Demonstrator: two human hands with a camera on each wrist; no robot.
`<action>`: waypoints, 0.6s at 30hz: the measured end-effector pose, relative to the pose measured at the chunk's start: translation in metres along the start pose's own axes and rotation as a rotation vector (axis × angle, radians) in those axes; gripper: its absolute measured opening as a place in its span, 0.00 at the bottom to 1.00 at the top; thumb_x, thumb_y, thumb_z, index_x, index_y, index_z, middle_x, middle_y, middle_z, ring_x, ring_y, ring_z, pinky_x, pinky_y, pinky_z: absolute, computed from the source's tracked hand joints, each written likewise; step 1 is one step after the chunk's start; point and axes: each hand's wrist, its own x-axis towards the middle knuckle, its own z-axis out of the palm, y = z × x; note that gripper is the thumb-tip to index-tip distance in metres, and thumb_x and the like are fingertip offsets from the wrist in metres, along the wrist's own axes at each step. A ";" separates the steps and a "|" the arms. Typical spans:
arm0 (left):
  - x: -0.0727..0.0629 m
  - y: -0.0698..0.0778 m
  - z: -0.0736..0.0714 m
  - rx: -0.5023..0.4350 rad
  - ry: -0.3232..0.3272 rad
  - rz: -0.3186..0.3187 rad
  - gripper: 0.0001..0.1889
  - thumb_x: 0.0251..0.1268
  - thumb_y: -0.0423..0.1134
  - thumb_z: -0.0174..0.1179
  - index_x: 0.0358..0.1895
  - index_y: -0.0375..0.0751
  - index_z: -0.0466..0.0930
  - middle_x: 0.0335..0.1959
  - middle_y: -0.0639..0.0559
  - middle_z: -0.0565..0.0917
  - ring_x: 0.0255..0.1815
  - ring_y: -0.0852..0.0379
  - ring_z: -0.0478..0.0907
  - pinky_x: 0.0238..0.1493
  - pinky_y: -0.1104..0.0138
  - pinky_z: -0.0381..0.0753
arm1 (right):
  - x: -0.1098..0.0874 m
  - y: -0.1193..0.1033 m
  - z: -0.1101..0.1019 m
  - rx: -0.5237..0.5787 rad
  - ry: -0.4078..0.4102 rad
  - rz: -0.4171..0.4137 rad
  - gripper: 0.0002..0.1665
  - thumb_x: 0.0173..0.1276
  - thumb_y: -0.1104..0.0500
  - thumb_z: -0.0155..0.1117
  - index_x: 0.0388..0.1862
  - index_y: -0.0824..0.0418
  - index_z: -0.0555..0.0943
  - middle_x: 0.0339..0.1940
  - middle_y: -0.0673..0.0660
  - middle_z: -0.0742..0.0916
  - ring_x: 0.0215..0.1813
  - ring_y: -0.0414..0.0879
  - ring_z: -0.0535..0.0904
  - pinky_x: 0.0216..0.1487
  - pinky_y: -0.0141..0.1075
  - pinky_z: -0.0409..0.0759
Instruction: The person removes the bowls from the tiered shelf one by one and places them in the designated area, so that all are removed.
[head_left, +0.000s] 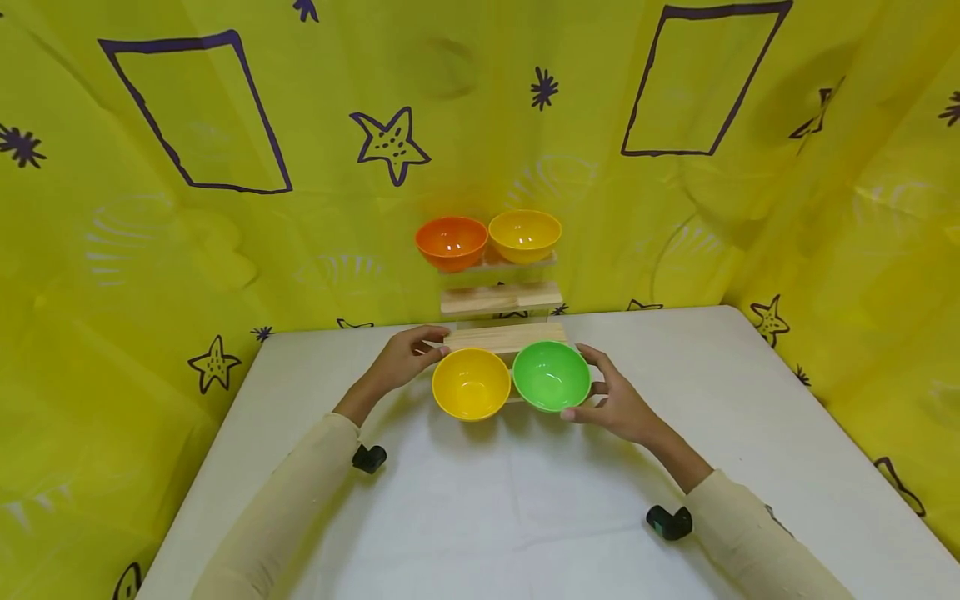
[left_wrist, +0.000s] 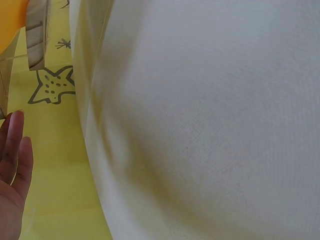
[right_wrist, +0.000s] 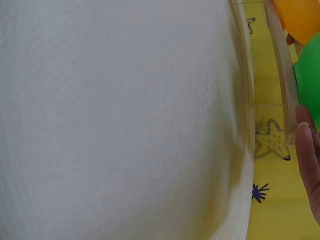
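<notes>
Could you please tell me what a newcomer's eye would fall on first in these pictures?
Probably the bright green bowl, at the right of the lowest tier of the wooden stand, with the right hand at its right side. The front yellow bowl is left of it, while an orange bowl and the upper yellow bowl sit on top. Behind hangs a vivid yellow curtain with purple starfish drawings.

A glossy green bowl point(head_left: 552, 377) sat mouth up on the lowest of 4 steps on a pale wooden stand point(head_left: 502, 296). Just beside it, to the left, 1 similar yellow bowl point(head_left: 471, 385) sat mouth up.
</notes>
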 end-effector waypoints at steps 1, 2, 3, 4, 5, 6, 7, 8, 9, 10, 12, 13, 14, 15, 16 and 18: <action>0.000 0.000 0.000 -0.001 -0.004 -0.001 0.22 0.72 0.46 0.63 0.65 0.44 0.78 0.58 0.43 0.84 0.50 0.45 0.84 0.52 0.55 0.84 | 0.001 0.000 0.001 -0.002 0.006 0.005 0.62 0.56 0.59 0.80 0.81 0.57 0.50 0.76 0.70 0.61 0.55 0.64 0.83 0.37 0.38 0.84; 0.000 -0.001 0.000 -0.001 -0.006 -0.002 0.22 0.72 0.46 0.63 0.65 0.44 0.78 0.58 0.43 0.84 0.50 0.45 0.84 0.52 0.55 0.84 | 0.001 0.000 0.001 -0.002 0.007 0.005 0.63 0.56 0.59 0.80 0.82 0.57 0.49 0.76 0.70 0.61 0.55 0.65 0.83 0.38 0.38 0.84; 0.000 -0.001 -0.001 -0.003 -0.008 -0.001 0.22 0.72 0.46 0.63 0.65 0.44 0.78 0.59 0.43 0.84 0.50 0.45 0.83 0.53 0.55 0.84 | 0.002 0.001 0.002 0.000 0.008 0.009 0.64 0.55 0.59 0.80 0.82 0.57 0.49 0.76 0.71 0.61 0.54 0.65 0.83 0.39 0.39 0.84; -0.001 -0.002 -0.001 -0.004 -0.009 -0.004 0.22 0.72 0.46 0.62 0.65 0.44 0.78 0.59 0.43 0.83 0.51 0.45 0.83 0.53 0.55 0.84 | 0.003 0.001 0.004 0.004 0.007 0.014 0.65 0.55 0.59 0.81 0.82 0.57 0.48 0.75 0.71 0.61 0.54 0.65 0.83 0.41 0.40 0.83; -0.002 -0.002 -0.002 -0.006 -0.008 -0.001 0.22 0.72 0.45 0.62 0.65 0.43 0.78 0.59 0.42 0.83 0.51 0.45 0.83 0.53 0.54 0.84 | 0.004 0.001 0.005 0.012 0.007 0.022 0.66 0.54 0.60 0.81 0.82 0.56 0.47 0.75 0.72 0.61 0.54 0.65 0.83 0.42 0.40 0.83; -0.002 -0.003 -0.002 -0.009 -0.009 -0.001 0.22 0.72 0.45 0.62 0.65 0.43 0.78 0.59 0.42 0.83 0.51 0.45 0.83 0.53 0.54 0.84 | 0.004 0.002 0.006 0.018 0.005 0.027 0.67 0.54 0.60 0.81 0.82 0.56 0.46 0.75 0.72 0.60 0.54 0.66 0.82 0.44 0.41 0.83; -0.003 -0.003 -0.002 -0.011 -0.009 -0.001 0.22 0.72 0.45 0.62 0.65 0.43 0.78 0.59 0.42 0.83 0.51 0.45 0.83 0.53 0.55 0.84 | 0.004 0.002 0.007 0.023 0.003 0.034 0.68 0.53 0.59 0.82 0.83 0.55 0.45 0.76 0.73 0.59 0.55 0.66 0.82 0.45 0.42 0.83; -0.003 -0.003 -0.002 -0.012 -0.008 0.000 0.22 0.72 0.45 0.62 0.65 0.43 0.78 0.59 0.42 0.83 0.51 0.45 0.83 0.53 0.54 0.84 | 0.005 0.003 0.008 0.028 0.001 0.037 0.69 0.53 0.60 0.82 0.83 0.55 0.45 0.76 0.74 0.58 0.55 0.67 0.81 0.46 0.43 0.83; -0.003 -0.003 -0.002 -0.011 -0.009 0.002 0.22 0.72 0.45 0.62 0.65 0.43 0.78 0.59 0.42 0.83 0.51 0.45 0.83 0.53 0.54 0.84 | 0.004 0.003 0.009 0.029 0.002 0.039 0.70 0.53 0.60 0.82 0.83 0.55 0.44 0.76 0.74 0.58 0.55 0.68 0.81 0.46 0.43 0.83; -0.003 -0.003 -0.001 -0.009 -0.011 0.003 0.22 0.72 0.45 0.62 0.65 0.43 0.78 0.59 0.42 0.83 0.51 0.45 0.83 0.53 0.55 0.84 | 0.004 0.002 0.009 0.028 0.003 0.039 0.70 0.53 0.60 0.82 0.83 0.55 0.44 0.77 0.74 0.57 0.56 0.68 0.80 0.46 0.44 0.83; -0.002 -0.002 -0.001 -0.005 -0.011 0.009 0.22 0.72 0.46 0.62 0.65 0.44 0.78 0.59 0.42 0.83 0.51 0.45 0.83 0.52 0.55 0.84 | 0.005 0.002 0.010 0.022 0.007 0.035 0.70 0.52 0.59 0.82 0.83 0.54 0.44 0.77 0.74 0.57 0.56 0.69 0.80 0.47 0.43 0.83; -0.002 -0.002 -0.001 -0.003 -0.011 0.011 0.22 0.72 0.46 0.62 0.65 0.44 0.78 0.59 0.42 0.83 0.51 0.45 0.83 0.52 0.54 0.84 | 0.005 0.001 0.010 0.018 0.010 0.033 0.70 0.52 0.59 0.82 0.83 0.54 0.45 0.77 0.73 0.57 0.56 0.68 0.81 0.46 0.43 0.83; -0.002 -0.002 -0.001 -0.001 -0.011 0.012 0.22 0.72 0.46 0.62 0.65 0.44 0.78 0.59 0.42 0.83 0.51 0.45 0.83 0.53 0.54 0.84 | 0.006 0.000 0.010 0.018 0.015 0.032 0.70 0.52 0.59 0.83 0.83 0.54 0.45 0.77 0.73 0.58 0.56 0.67 0.81 0.46 0.42 0.83; -0.001 -0.001 -0.001 0.000 -0.011 0.014 0.22 0.72 0.46 0.62 0.65 0.44 0.78 0.59 0.42 0.83 0.51 0.45 0.83 0.53 0.54 0.84 | 0.006 0.000 0.010 0.017 0.017 0.030 0.70 0.52 0.59 0.83 0.83 0.54 0.45 0.77 0.72 0.59 0.55 0.66 0.81 0.46 0.42 0.83; -0.001 -0.001 0.000 -0.001 -0.011 0.014 0.22 0.72 0.46 0.62 0.65 0.44 0.78 0.59 0.43 0.83 0.51 0.45 0.83 0.53 0.54 0.84 | 0.007 -0.001 0.011 0.019 0.019 0.031 0.70 0.52 0.59 0.83 0.83 0.53 0.45 0.77 0.72 0.59 0.55 0.66 0.81 0.46 0.41 0.83; -0.001 -0.001 0.000 -0.002 -0.011 0.012 0.22 0.72 0.46 0.62 0.65 0.44 0.78 0.58 0.43 0.84 0.51 0.45 0.83 0.53 0.54 0.84 | 0.007 -0.002 0.011 0.020 0.021 0.027 0.70 0.51 0.59 0.83 0.83 0.54 0.46 0.75 0.71 0.61 0.54 0.64 0.81 0.45 0.41 0.83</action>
